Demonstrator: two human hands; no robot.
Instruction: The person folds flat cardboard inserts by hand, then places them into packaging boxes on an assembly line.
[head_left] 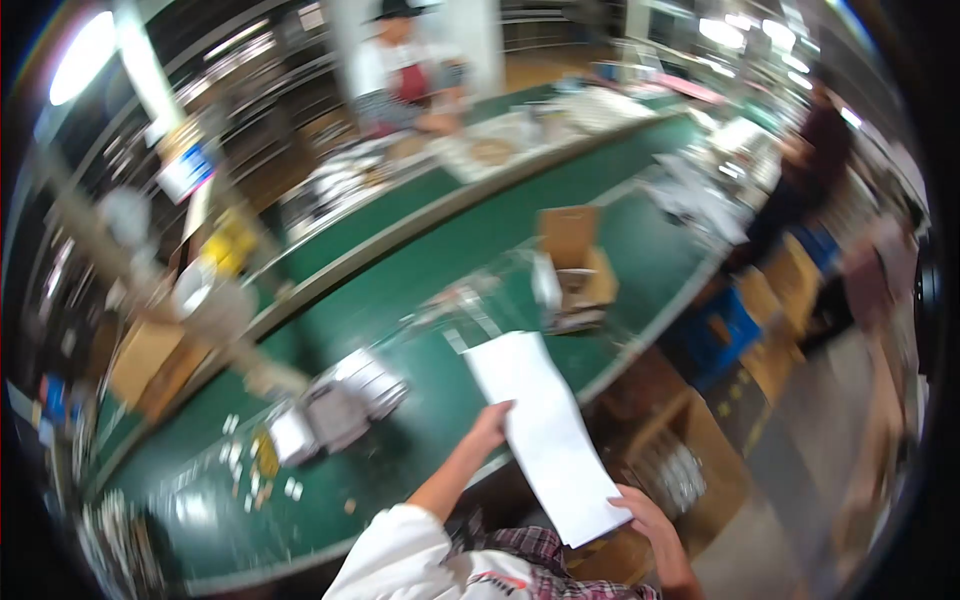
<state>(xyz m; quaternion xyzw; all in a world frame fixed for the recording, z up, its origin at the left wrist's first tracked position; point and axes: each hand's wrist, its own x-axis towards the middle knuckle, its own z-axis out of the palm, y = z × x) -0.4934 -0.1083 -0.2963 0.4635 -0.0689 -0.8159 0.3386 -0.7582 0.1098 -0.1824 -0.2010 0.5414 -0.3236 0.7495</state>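
A long white sheet (545,430), which looks like paper, stretches between my two hands over the near edge of the green bench. My left hand (490,424) pinches its left edge around the middle. At the lower right corner, my right hand (640,508) grips the sheet between thumb and fingers. Just past its far end, clear plastic-looking strips (480,315) lie on the green surface. An open cardboard box (575,275) with things inside stands beyond the sheet, a little to the right.
Stacked white and grey packets (340,405) lie on the green bench (400,500) at left, with small scattered white pieces (235,465) nearby. A cardboard carton (685,460) holding clear bags stands by my right side. Across the bench, a person (405,85) works; others stand at right.
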